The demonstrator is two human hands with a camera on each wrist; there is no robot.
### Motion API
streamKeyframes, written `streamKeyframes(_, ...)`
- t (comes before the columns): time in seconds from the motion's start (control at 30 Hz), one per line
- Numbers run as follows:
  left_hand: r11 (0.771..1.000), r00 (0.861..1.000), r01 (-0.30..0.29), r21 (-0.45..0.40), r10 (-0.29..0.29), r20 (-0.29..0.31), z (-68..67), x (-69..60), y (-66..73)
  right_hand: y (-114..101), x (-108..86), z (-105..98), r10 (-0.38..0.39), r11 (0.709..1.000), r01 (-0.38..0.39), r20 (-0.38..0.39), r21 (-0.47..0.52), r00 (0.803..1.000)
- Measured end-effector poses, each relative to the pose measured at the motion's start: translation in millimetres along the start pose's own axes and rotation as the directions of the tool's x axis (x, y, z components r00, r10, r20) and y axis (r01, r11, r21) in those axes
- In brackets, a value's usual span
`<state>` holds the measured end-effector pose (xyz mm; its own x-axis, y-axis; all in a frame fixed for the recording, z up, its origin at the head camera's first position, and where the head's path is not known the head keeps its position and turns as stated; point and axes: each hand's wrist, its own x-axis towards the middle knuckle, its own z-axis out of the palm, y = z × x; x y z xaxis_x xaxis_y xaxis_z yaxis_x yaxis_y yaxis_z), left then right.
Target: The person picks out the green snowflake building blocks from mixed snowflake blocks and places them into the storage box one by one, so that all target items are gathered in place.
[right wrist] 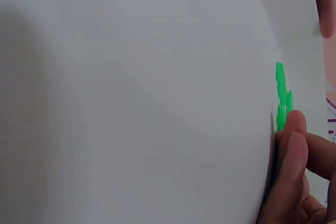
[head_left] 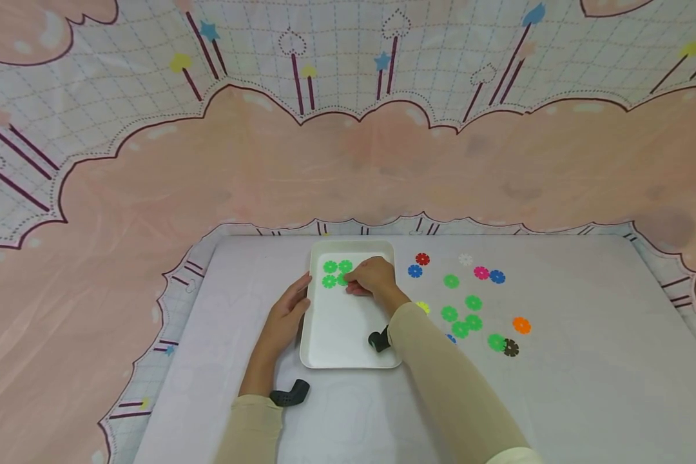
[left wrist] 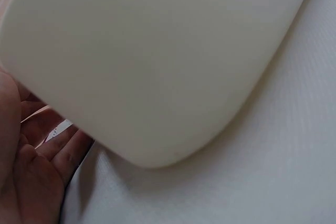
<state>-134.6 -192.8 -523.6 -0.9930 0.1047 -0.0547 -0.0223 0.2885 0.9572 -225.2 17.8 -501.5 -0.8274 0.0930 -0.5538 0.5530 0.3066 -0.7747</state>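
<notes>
A white rectangular tray (head_left: pixel 348 341) lies on the table, with several green notched plastic discs (head_left: pixel 330 266) grouped near its far left corner. My right hand (head_left: pixel 374 278) reaches into the tray, its thumb and fingers pinching a green disc (head_left: pixel 341 280) at the lower right of that group. The fingers partly cover it. In the right wrist view, the fingertips (right wrist: pixel 296 121) meet the green discs edge-on. My left hand (head_left: pixel 286 314) rests against the tray's left side, with its fingers extended along the rim. The left wrist view shows this hand (left wrist: pixel 42 171) beside the tray's wall (left wrist: pixel 157 103).
Right of the tray lie loose notched discs: several green ones (head_left: pixel 473 303), a red (head_left: pixel 422 259), a pink (head_left: pixel 481 273), an orange (head_left: pixel 521 325), a dark brown (head_left: pixel 511 348), a white (head_left: pixel 466 260) and blue ones (head_left: pixel 497 276). A yellow disc (head_left: pixel 423 307) is partly behind the right arm.
</notes>
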Motion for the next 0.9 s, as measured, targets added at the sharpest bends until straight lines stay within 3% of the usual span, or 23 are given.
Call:
streamKeyframes(0.33,1.000,1.000,0.027,-0.015,-0.027,0.009,0.1,1.3,0.6,-1.1,-0.9,0.0,-0.007,1.000,0.007,0.001,-0.021,1.000)
streamKeyframes(0.63,0.999,0.999,0.042,-0.009,-0.042,0.017,0.3,-9.4,29.5,0.3,1.9,0.0,-0.022,0.998,0.023,0.012,-0.051,1.000)
streamKeyframes(0.9,0.999,0.999,0.041,-0.020,-0.041,0.016,0.1,-9.4,27.4,-0.1,-0.8,-0.1,-0.040,0.999,0.041,0.012,-0.033,0.999)
